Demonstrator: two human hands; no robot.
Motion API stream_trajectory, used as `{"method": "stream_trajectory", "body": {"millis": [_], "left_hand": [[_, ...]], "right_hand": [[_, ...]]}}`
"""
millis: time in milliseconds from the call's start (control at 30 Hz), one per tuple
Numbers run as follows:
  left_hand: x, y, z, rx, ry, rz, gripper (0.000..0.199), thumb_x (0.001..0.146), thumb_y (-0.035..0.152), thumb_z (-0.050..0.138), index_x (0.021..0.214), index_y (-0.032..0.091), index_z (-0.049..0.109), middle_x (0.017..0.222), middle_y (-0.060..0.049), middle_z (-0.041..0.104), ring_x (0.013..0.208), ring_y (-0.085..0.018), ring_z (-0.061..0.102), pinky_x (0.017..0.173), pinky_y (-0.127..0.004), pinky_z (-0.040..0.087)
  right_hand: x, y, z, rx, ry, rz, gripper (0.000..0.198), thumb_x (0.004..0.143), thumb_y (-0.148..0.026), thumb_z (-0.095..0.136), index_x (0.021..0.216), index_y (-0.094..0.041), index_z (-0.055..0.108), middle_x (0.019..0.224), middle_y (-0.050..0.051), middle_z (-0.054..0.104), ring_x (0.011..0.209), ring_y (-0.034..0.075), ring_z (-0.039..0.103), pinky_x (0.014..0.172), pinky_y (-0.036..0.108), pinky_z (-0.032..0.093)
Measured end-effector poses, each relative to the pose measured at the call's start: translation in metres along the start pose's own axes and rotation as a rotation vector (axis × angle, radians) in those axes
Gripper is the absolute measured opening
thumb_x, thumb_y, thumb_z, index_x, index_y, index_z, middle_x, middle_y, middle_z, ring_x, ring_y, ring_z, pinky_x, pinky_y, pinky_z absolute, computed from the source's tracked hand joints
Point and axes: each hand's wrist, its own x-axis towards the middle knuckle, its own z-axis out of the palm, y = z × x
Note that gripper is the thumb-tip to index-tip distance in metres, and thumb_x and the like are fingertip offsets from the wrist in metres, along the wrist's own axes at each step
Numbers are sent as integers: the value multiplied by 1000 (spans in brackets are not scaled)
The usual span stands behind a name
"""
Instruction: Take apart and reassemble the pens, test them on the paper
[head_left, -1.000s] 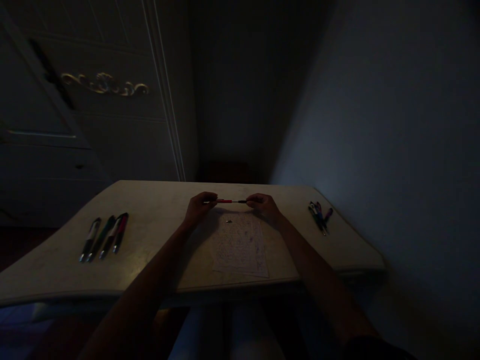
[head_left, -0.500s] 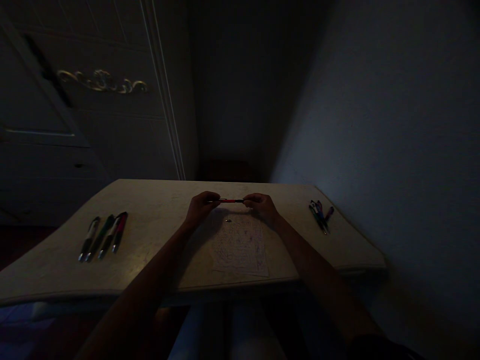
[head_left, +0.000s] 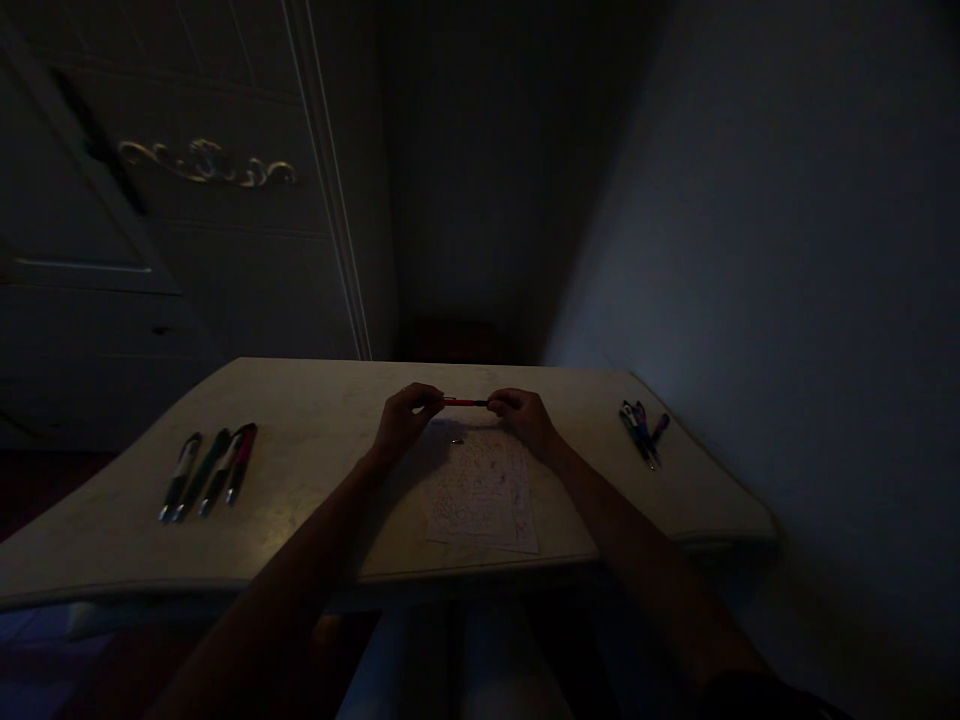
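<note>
Between my two hands a red pen (head_left: 465,403) with a dark end is held level, a little above the far part of the table. My left hand (head_left: 409,412) pinches its left end, where a clip shows. The fingers of my right hand (head_left: 523,411) are closed on the dark right end. Below the pen, a small shiny metallic piece (head_left: 457,441) lies near the top of a sheet of paper (head_left: 480,500) covered in marks or writing. The room is dim, so fine details of the pen are hard to make out.
Several pens (head_left: 206,472) lie side by side on the table's left. Another group of pens (head_left: 640,433) rests near the right edge. The pale table (head_left: 315,400) stands by a wall (head_left: 787,300) on the right and a cabinet (head_left: 262,270) with ornate trim on the left.
My left hand's grip has shifted slightly, and the pen sits a touch further right. Otherwise the hands, paper and other pens stay as they were.
</note>
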Motion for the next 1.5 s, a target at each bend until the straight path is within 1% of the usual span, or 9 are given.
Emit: {"method": "stream_trajectory", "body": {"millis": [100,200,433,667,800,900,1167,1300,1500], "left_hand": [[-1,-3,2,32,-23,50,20,74,37,69,80,18,68,86,-7,71,81,-20,67,78,-34,56],[-1,-5,3,61,-38,64,19,75,35,67,82,18,67,86,-7,71,81,-20,67,76,-34,56],[-2,-1,2,93,-10,99,16,77,34,66,85,19,66,88,-6,70,83,-20,66,79,-35,55],[-3,-2,2,172,-13,204,10,80,29,62,84,20,67,88,-6,68,81,-19,63,78,-34,53],[-2,-2,1,190,-67,187,10,80,27,61,83,20,68,86,-6,67,80,-19,62,74,-33,52],[-1,-3,0,176,-70,176,12,79,28,62,85,21,70,87,-6,68,82,-19,62,73,-31,52],[-4,-2,3,120,-75,29,18,77,33,64,87,21,73,90,-7,74,84,-22,67,80,-35,53],[-4,0,2,118,-88,8,24,78,37,64,91,20,74,94,-8,75,87,-24,69,83,-37,53],[-3,-1,2,124,-95,-16,23,77,36,64,87,19,76,87,-8,75,81,-24,69,75,-33,54]], "right_hand": [[0,-1,1,-61,36,-53,21,71,-38,68,77,-18,71,78,4,70,77,20,61,72,31,47],[-1,-3,2,-83,41,-61,21,71,-37,66,77,-18,70,76,4,68,76,19,61,74,31,46],[0,2,5,-18,-5,-61,24,74,-40,66,82,-18,68,78,3,66,76,18,59,71,30,45],[-2,-3,1,-75,-47,-154,22,78,-39,66,87,-19,70,90,5,70,86,20,62,83,33,47],[-3,-6,-1,-100,-44,-165,23,78,-39,66,87,-19,71,92,6,71,88,21,63,84,35,47],[-2,-7,-3,-116,-44,-167,23,76,-39,67,86,-19,72,90,6,71,86,21,63,83,35,47],[-2,-11,-6,-157,-25,-222,20,79,-39,67,85,-20,73,90,7,71,88,22,63,85,36,47],[-2,-9,-7,-169,-10,-255,23,80,-41,67,86,-21,73,90,7,71,87,22,63,85,36,47],[-1,-6,-7,-190,-2,-303,22,82,-41,66,87,-21,72,90,7,70,86,21,63,84,35,47]]}}
